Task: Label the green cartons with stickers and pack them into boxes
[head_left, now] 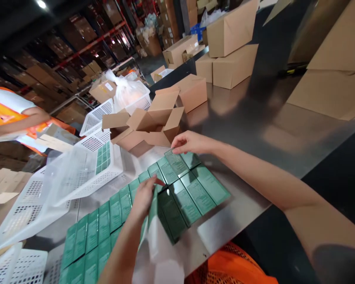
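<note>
Nearest the camera, a row of green cartons (100, 228) lies flat on the steel table (254, 118), running along its near edge toward the near left corner. The outermost cartons sit close to that edge, so a careless sweep of an arm could push them off.

The left hand (143, 199) is closed around one upright green carton (155, 205), thumb on one side and fingers on the other, with the carton standing among the flat ones. The grip appears to take only the carton's upper end. If it loosens, the carton may tip and knock its neighbours out of line.

Just beyond, the right hand (189, 142) pinches the far end of a flat carton (176, 161) between fingertips and thumb. The hold is narrow and light. The carton looks glossy, so it could slip out or drag the adjoining cartons askew.

Past the hands, an open cardboard box (144, 128) stands with its flaps raised, touching or nearly touching the far end of the row. A flap could catch a carton passed over it.

To the left, white perforated baskets (85, 173) overlap untidily at the table's left side, one holding a few green cartons; they look unstable.

Farther back are closed cardboard boxes (227, 55), and at the left another person's arm (23, 120).
</note>
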The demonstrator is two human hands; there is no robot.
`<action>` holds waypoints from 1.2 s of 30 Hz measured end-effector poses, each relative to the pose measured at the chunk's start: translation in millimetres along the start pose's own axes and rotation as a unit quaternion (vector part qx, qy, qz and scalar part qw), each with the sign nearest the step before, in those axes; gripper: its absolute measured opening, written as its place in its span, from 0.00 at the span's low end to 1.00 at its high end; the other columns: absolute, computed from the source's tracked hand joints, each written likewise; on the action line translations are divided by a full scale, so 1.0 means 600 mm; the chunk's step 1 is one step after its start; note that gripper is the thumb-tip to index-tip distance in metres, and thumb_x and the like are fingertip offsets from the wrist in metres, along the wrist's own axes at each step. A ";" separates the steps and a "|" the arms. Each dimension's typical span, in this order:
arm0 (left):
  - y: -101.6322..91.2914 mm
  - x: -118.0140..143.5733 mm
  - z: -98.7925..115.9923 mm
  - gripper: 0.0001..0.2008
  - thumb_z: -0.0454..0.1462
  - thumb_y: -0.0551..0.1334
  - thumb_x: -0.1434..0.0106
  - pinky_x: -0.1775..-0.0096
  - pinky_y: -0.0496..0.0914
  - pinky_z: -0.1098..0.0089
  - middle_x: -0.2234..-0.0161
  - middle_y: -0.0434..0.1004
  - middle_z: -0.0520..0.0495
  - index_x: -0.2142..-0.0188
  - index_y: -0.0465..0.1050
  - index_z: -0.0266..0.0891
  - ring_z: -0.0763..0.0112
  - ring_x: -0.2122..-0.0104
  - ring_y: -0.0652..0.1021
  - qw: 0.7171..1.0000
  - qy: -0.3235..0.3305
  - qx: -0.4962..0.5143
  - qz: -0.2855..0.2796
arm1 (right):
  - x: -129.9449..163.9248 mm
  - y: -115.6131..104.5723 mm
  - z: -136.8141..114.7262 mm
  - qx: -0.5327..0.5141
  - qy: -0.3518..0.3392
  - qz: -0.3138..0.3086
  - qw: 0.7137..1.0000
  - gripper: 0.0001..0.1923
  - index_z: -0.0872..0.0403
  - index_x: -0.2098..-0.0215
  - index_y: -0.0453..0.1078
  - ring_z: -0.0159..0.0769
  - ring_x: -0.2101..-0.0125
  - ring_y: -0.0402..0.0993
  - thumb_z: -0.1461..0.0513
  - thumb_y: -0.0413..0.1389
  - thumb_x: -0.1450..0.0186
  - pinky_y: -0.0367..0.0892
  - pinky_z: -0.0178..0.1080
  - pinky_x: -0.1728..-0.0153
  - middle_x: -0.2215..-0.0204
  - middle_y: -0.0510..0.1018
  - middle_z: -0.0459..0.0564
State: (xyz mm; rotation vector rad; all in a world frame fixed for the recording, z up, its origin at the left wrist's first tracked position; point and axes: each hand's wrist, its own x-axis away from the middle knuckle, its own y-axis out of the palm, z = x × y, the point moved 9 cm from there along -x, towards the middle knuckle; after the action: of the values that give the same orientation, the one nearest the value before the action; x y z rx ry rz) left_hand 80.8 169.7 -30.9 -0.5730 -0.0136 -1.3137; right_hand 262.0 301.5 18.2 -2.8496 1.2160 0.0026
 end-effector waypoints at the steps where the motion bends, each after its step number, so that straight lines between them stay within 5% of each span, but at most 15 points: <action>1: 0.018 -0.006 0.003 0.19 0.52 0.61 0.42 0.79 0.63 0.71 0.85 0.68 0.52 0.73 0.78 0.39 0.70 0.84 0.68 1.000 0.011 -0.018 -0.003 | -0.020 -0.001 0.025 -0.007 0.031 0.001 0.999 0.10 0.57 0.72 0.76 0.27 0.78 0.67 0.62 0.69 0.49 0.63 0.30 0.78 0.80 0.74 0.42; 5: 0.073 -0.027 0.006 0.20 0.52 0.63 0.42 0.66 0.68 0.69 0.71 0.80 0.46 0.64 0.79 0.37 0.65 0.70 0.76 0.996 0.035 -0.073 -0.032 | -0.050 0.001 0.087 -0.037 0.067 0.016 0.997 0.11 0.57 0.74 0.74 0.25 0.80 0.66 0.62 0.70 0.50 0.65 0.30 0.78 0.82 0.72 0.41; 11: 0.100 -0.041 0.001 0.16 0.48 0.58 0.38 0.76 0.54 0.71 0.85 0.62 0.56 0.72 0.74 0.39 0.72 0.83 0.61 0.988 0.016 -0.151 -0.023 | -0.042 0.006 0.124 -0.046 0.093 0.015 0.994 0.09 0.57 0.73 0.74 0.26 0.79 0.67 0.62 0.69 0.49 0.66 0.31 0.75 0.81 0.73 0.41; 14: 0.105 -0.042 0.008 0.14 0.44 0.59 0.38 0.75 0.51 0.70 0.86 0.57 0.58 0.75 0.72 0.40 0.73 0.82 0.60 0.982 0.014 -0.190 -0.003 | -0.041 0.004 0.128 -0.027 0.091 0.015 0.995 0.08 0.57 0.72 0.76 0.27 0.79 0.67 0.61 0.68 0.47 0.65 0.32 0.75 0.80 0.73 0.41; 17: 0.111 -0.040 0.015 0.14 0.42 0.58 0.37 0.74 0.52 0.69 0.85 0.60 0.56 0.77 0.70 0.41 0.72 0.81 0.62 0.974 0.014 -0.225 0.009 | -0.043 -0.008 0.114 0.104 0.039 0.053 0.992 0.10 0.56 0.70 0.78 0.28 0.79 0.67 0.57 0.68 0.45 0.61 0.32 0.75 0.80 0.75 0.42; 21: 0.114 -0.038 0.022 0.14 0.41 0.57 0.36 0.72 0.52 0.68 0.84 0.63 0.53 0.78 0.68 0.42 0.68 0.79 0.65 0.962 0.015 -0.273 0.019 | -0.044 -0.011 0.090 0.295 -0.034 0.104 0.949 0.07 0.56 0.73 0.79 0.30 0.74 0.70 0.60 0.68 0.44 0.60 0.33 0.71 0.75 0.78 0.45; 36: 0.120 -0.048 0.019 0.14 0.44 0.57 0.37 0.72 0.56 0.66 0.79 0.73 0.47 0.77 0.69 0.43 0.62 0.74 0.73 0.941 -0.021 -0.337 -0.005 | -0.051 -0.006 0.094 0.331 -0.047 0.102 0.937 0.05 0.55 0.75 0.78 0.29 0.75 0.68 0.62 0.69 0.45 0.59 0.33 0.71 0.76 0.75 0.43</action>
State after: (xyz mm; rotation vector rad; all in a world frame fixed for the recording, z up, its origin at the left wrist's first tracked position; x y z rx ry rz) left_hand 141.8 210.2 -58.7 -1.1820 0.4141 -1.3056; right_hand 244.2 328.4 -37.1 -2.1164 1.1963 -0.2189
